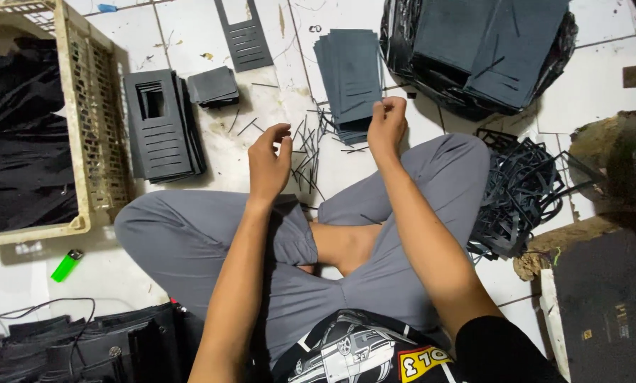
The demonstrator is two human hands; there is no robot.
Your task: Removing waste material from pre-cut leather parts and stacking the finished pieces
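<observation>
The left hand [270,162] hovers over thin black strips [305,152] scattered on the tiled floor [601,85], fingers loosely curled, empty. The right hand [386,126] pinches the near edge of a dark sheet stack [350,74], whose long axis runs away from the person.

Sitting cross-legged on the tiled floor [601,85]. My right hand [385,128] touches the near end of a stack of dark foam sheets [350,74], fingers curled. My left hand [268,167] hovers loosely bent over scattered thin black strips [305,152]. Stack of cut-out sheets [160,124] beside a cream crate [95,120].
</observation>
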